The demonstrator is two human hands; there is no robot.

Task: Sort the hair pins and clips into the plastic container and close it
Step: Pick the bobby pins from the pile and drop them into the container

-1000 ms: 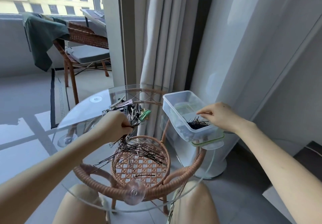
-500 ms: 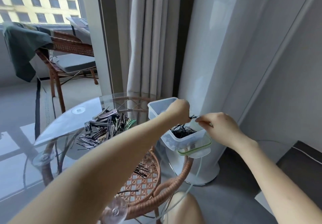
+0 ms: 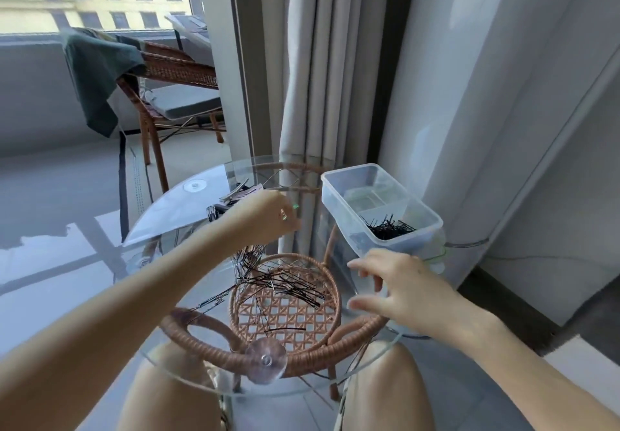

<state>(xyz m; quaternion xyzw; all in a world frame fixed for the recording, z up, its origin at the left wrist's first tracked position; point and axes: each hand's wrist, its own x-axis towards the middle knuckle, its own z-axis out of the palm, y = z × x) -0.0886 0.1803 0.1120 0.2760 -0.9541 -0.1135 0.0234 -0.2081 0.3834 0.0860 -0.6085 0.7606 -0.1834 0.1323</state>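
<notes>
At the glass table [image 3: 174, 216] edge sits the container [image 3: 349, 179], right hand [image 3: 402, 283] spread beside it, left hand [image 3: 265, 216] curled, hold unclear.

The hair pins [image 3: 288, 284] are black. The plastic container [image 3: 335, 202] is see-through. The counter [image 3: 174, 212] has a brown criss-cross weave under clear glass.

the container [image 3: 342, 216] lies open from above; scattered pins [image 3: 285, 283] crowd the glass table [image 3: 174, 216] beside it.
</notes>
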